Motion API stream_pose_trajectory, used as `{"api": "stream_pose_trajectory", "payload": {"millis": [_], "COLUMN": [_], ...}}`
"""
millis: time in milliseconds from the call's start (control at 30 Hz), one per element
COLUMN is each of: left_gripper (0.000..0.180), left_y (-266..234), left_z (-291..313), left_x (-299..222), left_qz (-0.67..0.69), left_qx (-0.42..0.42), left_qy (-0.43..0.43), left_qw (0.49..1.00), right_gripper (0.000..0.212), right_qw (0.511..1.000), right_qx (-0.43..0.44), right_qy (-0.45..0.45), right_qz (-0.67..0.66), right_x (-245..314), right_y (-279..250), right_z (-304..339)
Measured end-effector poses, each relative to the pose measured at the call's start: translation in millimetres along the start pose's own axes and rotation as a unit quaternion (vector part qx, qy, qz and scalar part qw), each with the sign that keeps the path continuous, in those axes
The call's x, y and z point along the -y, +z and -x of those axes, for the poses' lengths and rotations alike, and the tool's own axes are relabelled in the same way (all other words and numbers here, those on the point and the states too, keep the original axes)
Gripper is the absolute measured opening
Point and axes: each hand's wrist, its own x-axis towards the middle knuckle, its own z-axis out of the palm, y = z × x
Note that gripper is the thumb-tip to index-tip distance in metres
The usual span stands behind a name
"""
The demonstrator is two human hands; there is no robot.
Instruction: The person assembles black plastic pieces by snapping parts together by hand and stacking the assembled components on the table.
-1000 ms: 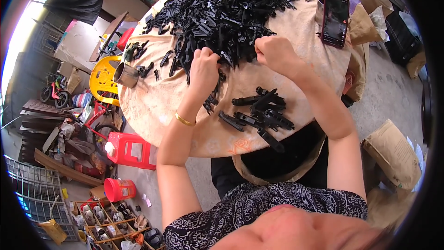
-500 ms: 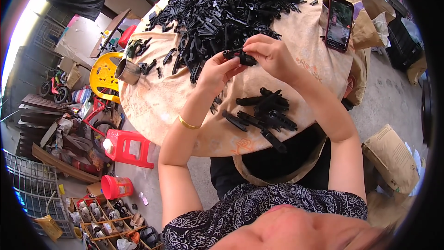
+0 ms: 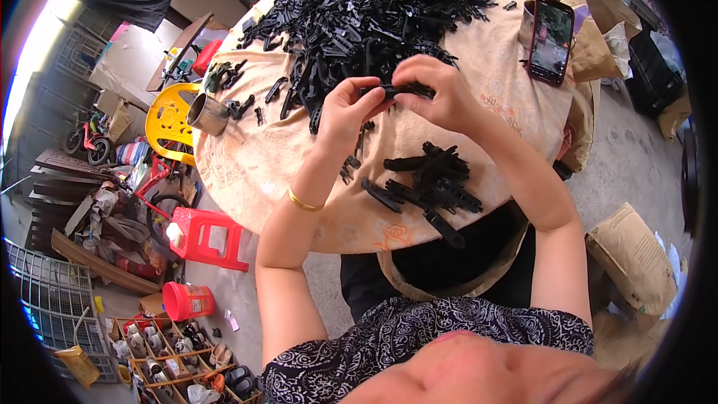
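Both hands, left hand (image 3: 345,108) and right hand (image 3: 441,93), pinch one black clip (image 3: 396,90); small near pile (image 3: 434,179) done, big far heap (image 3: 366,15) remains.

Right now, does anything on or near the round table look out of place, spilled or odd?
Mostly it is ordinary: both hands, left hand and right hand, hold one black plastic part above the table. A few black parts lie scattered apart from the big pile, near the metal cup. The phone rests near the table's edge.
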Motion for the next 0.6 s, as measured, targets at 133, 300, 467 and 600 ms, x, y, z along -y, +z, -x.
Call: {"api": "stream_pose_trajectory", "payload": {"millis": [133,300,467,600], "left_gripper": [0.017,0.024,0.025,0.022], "left_y": [0,2,4,-1], "left_z": [2,5,9,7], "left_x": [2,4,-6,-2], "left_qz": [-0.202,-0.342,-0.43,-0.391], "left_qx": [0.02,-0.003,-0.014,-0.025], "left_qy": [0.179,0.227,0.245,0.234], "left_qw": [0.963,0.912,0.869,0.89], "right_gripper": [0.029,0.031,0.03,0.033], "right_qw": [0.982,0.989,0.995,0.996], "right_qx": [0.008,0.077,0.059,0.062], "right_qy": [0.171,0.124,0.077,0.065], "right_qz": [-0.085,-0.022,0.033,-0.003], "right_x": [-5,-6,3,2], "right_y": [-3,-7,-9,-6], "right_z": [0,1,0,2]}}
